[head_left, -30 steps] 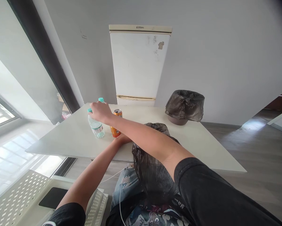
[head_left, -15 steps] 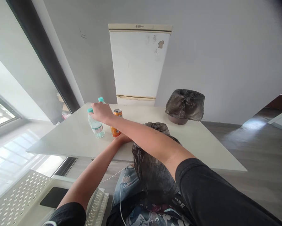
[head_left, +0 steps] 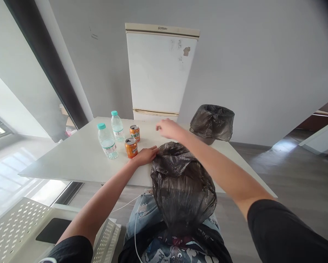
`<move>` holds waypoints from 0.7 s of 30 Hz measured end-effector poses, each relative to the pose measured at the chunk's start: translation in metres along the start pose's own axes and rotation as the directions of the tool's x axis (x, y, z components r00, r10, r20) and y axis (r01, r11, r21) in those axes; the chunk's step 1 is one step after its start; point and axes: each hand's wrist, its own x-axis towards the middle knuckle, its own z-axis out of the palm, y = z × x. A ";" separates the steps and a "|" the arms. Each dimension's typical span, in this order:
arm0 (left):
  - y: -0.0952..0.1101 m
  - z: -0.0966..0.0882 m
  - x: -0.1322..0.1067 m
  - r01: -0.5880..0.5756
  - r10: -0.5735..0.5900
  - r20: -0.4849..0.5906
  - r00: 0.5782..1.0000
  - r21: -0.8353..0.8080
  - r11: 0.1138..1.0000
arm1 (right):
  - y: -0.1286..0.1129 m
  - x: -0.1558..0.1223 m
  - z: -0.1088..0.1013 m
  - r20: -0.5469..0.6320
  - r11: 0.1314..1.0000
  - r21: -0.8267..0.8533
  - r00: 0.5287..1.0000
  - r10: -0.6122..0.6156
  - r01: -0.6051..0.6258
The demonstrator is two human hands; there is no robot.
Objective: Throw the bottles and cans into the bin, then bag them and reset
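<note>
The left hand [head_left: 145, 156] touches the left rim of the black plastic bag [head_left: 183, 186] at the desk's [head_left: 71, 157] near edge; whether its fingers pinch the plastic, I cannot tell. The right hand [head_left: 168, 128] is above the desk beyond the bag, fingers curled (how tightly, I cannot tell). To the left stand a near can [head_left: 131, 148], a far can [head_left: 134, 133], a near bottle [head_left: 107, 143] and a far bottle [head_left: 117, 127]. A bag-lined bin [head_left: 212, 122] sits far right.
</note>
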 end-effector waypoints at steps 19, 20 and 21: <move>-0.016 0.005 -0.007 -0.076 0.000 -0.227 0.974 -0.323 0.943 | 0.126 -0.079 -0.047 -0.488 0.896 0.443 0.847 0.211 0.032; -0.017 0.006 -0.008 -0.096 0.015 -0.245 0.969 -0.323 0.942 | 0.128 -0.086 -0.055 -0.518 0.900 0.433 0.833 0.195 0.058; -0.017 0.006 -0.008 -0.110 0.027 -0.259 0.965 -0.310 0.945 | 0.129 -0.094 -0.061 -0.499 0.907 0.419 0.846 0.188 0.046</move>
